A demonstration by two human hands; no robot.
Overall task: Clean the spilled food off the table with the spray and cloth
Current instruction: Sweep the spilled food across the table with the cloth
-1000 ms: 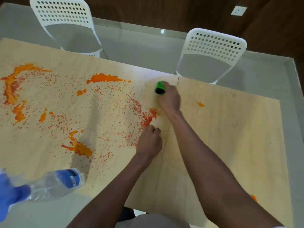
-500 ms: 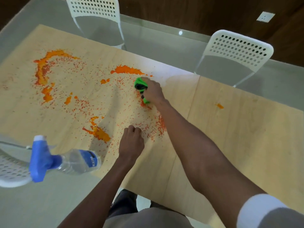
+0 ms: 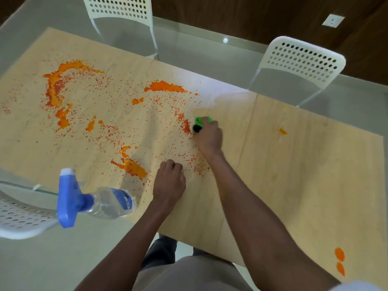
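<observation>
The right hand [image 3: 209,135] is gripping the green cloth [image 3: 202,122], fingers curled over it so only a bunched corner is poking out at its eleven o'clock, and it is pressing that cloth flat onto the wooden table [image 3: 304,175]. Right against the cloth's nine o'clock edge, a dense orange ridge [image 3: 186,128] of the spilled food is piling up, and that is the relation to watch: nearly all of the mess is lying from nine round to eleven o'clock of this hand, while the board at its three o'clock is looking largely wiped, bar one small smear [image 3: 282,131]. So the next stroke is likely heading toward nine o'clock, into the speckled field and the thick blob [image 3: 165,88] at eleven.

The left hand [image 3: 170,181] is resting knuckles-down on the table at seven o'clock of the right, fingers curled in, holding nothing, apparently just bracing. The spray bottle [image 3: 98,201] is lying on its side at the near edge, nozzle pointing to nine o'clock, nearer the left hand and untouched.
</observation>
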